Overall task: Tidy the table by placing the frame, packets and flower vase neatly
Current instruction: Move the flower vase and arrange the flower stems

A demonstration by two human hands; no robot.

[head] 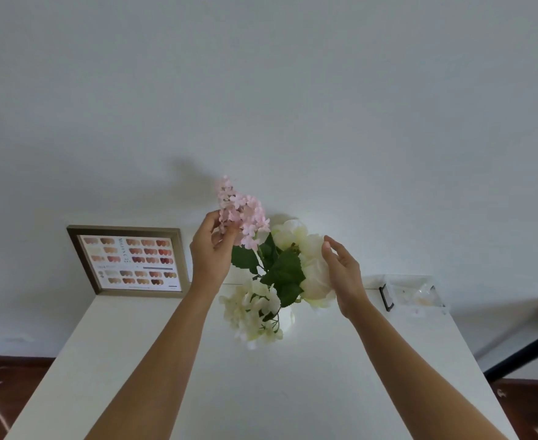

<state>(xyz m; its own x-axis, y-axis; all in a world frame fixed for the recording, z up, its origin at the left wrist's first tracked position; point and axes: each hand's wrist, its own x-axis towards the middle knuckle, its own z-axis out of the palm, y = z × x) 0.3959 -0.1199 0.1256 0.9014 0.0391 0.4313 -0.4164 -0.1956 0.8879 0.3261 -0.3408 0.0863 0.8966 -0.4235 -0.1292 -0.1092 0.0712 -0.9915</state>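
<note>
Table (172, 360): a white top set against a pale wall. Most of its surface is bare, and the task's items sit along the back half.

Frame (128, 260): stands propped at the back left corner, leaning on the wall, face outward and roughly square to the edge. It appears already placed.

Flower vase (288, 319): stands upright near the middle of the table, toward the back. The white pot is largely hidden by its own blooms. Its position looks settled, and only the arrangement is under attention.

Packets (416, 295): clear packets lie at the back right corner, beside a small dark-edged item (386, 298) that is too blurred to identify. Whether they are stacked squarely cannot be told, but they seem gathered in one spot.

Left hand (212, 249): raised above the table, fingers pinching the pink flower sprig (242, 214) at its lower part. The sprig stands tall at the left of the bunch.

Right hand (344, 271): open, fingers extended, palm cupped against the large white bloom (313, 268) at the right of the bunch. It grips nothing.

Assessment: the task appears close to finished. All three kinds of item are on the table and spaced well apart. The remaining work seems to be dressing the flowers and, possibly, squaring the packets.
</note>
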